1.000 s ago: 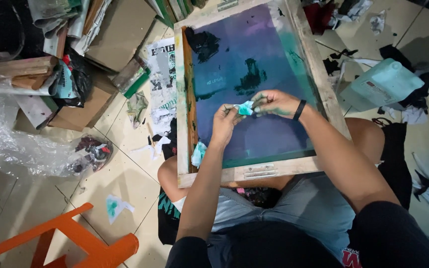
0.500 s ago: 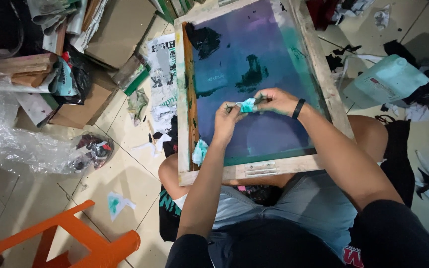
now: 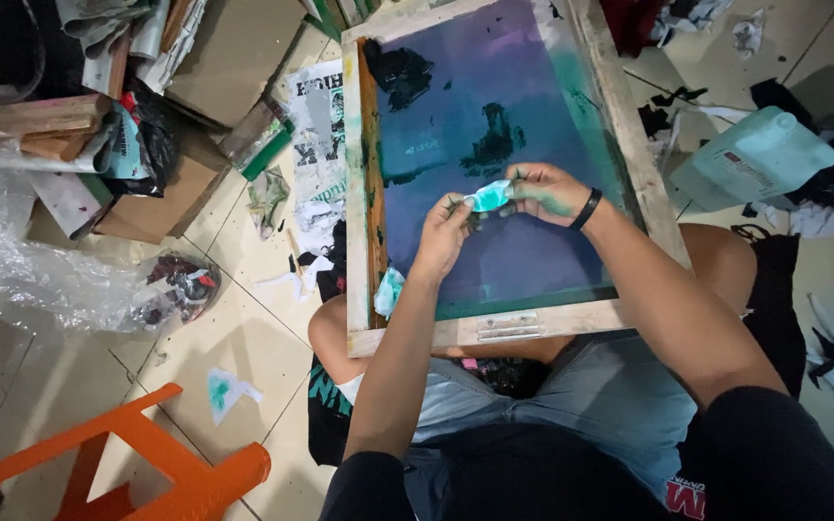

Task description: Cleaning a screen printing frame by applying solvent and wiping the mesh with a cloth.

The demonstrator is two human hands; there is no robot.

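A wooden screen-printing frame [image 3: 629, 145] rests on my knees, its purple-blue mesh [image 3: 480, 106] stained with dark and green ink. Over the middle of the mesh, both hands pinch a small teal-stained rag [image 3: 489, 196] between them. My left hand [image 3: 443, 234] grips its left end with curled fingers. My right hand [image 3: 544, 191], green with ink and wearing a black wristband, holds the right end. A second teal scrap [image 3: 389, 289] lies against the frame's left rail.
A pale green plastic jug [image 3: 755, 154] lies on the tiled floor at right among dark rags. Cardboard, wood planks and crumpled clear plastic [image 3: 41, 260] crowd the left. An orange plastic stool [image 3: 137, 463] stands at lower left. Printed paper [image 3: 316, 135] lies beside the frame.
My hands stay over the mesh, working the rag between them; the view has shifted only slightly.
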